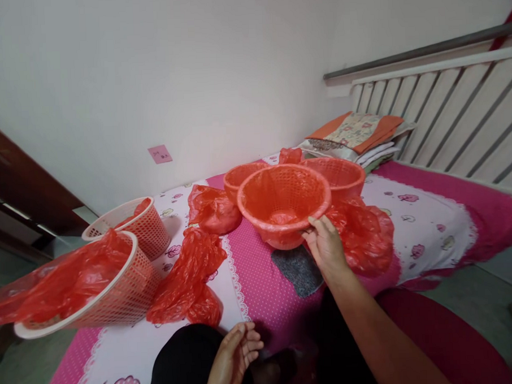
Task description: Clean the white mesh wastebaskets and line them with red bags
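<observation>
My right hand (324, 243) grips the near right rim of a round plastic basket (274, 226), which looks red with a red plastic bag over it. The basket's mouth tilts towards me, and it is in front of two similar baskets. A dark grey cloth (298, 274) lies under its near side, partly behind my right wrist. My left hand (237, 351) is low in front of my lap, palm sideways, fingers loosely apart and holding nothing. Crumpled red plastic bags (187, 277) lie on the bed beyond it to the left.
Two pink baskets (134, 276) with red bags inside stand on the left. Behind the held basket are a red basket (342, 177) and another (238, 174). More red plastic (364, 241) lies to the right. Folded textiles (359, 132) are stacked by the white bed rail (443, 104).
</observation>
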Available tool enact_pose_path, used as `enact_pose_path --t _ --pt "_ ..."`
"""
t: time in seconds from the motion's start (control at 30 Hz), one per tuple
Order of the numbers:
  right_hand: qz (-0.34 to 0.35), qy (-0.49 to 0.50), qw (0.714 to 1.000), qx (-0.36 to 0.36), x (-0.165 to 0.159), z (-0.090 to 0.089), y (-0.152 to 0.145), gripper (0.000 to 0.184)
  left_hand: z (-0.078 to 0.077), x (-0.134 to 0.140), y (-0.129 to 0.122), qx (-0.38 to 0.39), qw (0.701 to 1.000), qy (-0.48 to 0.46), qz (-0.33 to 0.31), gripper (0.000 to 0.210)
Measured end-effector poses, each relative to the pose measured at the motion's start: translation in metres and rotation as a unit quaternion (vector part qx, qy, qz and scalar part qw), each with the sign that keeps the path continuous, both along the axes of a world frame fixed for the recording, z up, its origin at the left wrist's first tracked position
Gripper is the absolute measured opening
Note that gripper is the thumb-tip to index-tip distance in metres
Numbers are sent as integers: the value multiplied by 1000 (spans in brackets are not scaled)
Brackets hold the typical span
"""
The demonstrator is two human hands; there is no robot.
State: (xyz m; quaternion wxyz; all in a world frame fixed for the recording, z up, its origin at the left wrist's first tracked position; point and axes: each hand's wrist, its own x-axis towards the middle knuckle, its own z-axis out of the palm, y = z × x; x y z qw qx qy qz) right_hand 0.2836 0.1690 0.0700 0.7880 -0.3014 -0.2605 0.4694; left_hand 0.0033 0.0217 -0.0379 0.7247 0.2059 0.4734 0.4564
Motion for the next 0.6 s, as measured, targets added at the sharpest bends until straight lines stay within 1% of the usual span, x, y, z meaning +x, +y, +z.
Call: enact_pose_path --t 0.07,0.2,0.27,0.33,0.43,0.5,0.6 --pt "26 -20 999 -12 -8 1 -18 17 9 -2 6 20 1000 2 6 49" --pt "75 -49 996 -20 -17 6 -54 24 29 -5 23 66 998 16 18 49" --pt "89 -55 994 -20 -16 10 -65 24 32 -5 29 70 997 27 18 52" --pt "92 -52 994 -20 -11 15 -73 24 28 -2 30 62 997 35 16 55" --pt "80 -40 996 -15 5 28 -79 25 13 7 23 43 998 39 -4 52" --pt "65 -44 997 -3 20 39 -83 29 4 14 16 35 998 36 -25 47" --pt "46 -67 997 15 38 50 -87 35 -2 21 9 31 998 32 -38 45"
